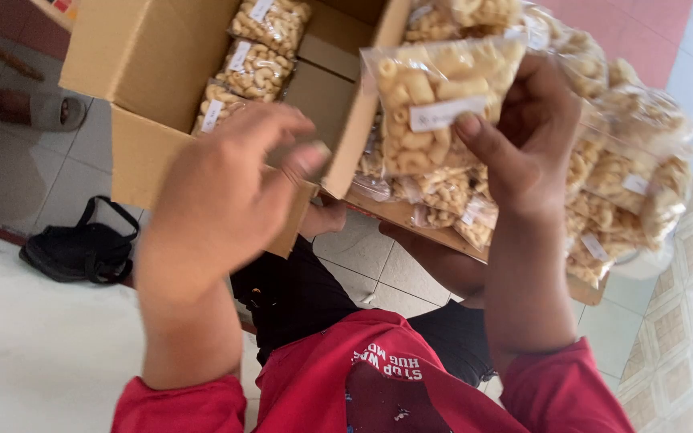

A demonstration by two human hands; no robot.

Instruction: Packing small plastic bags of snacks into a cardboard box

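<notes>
As your right hand (523, 136) pinches 1 clear snack packet (435, 100) thumb-on-label, packet stays upright above packet pile (619, 184). Your left hand (226, 184) hovers open, empty, beside cardboard box (154, 72) holding 3 packed packets (254, 68).

My right hand (523, 136) grips a clear snack packet (435, 100) by its lower edge, while my left hand (226, 184) hovers empty, fingers loose, beside the open cardboard box (154, 64) holding similar packets.

The left hand (226, 180) is up with bent fingers, holding nothing. The right hand (523, 136) is pinched shut, thumb in front.
</notes>
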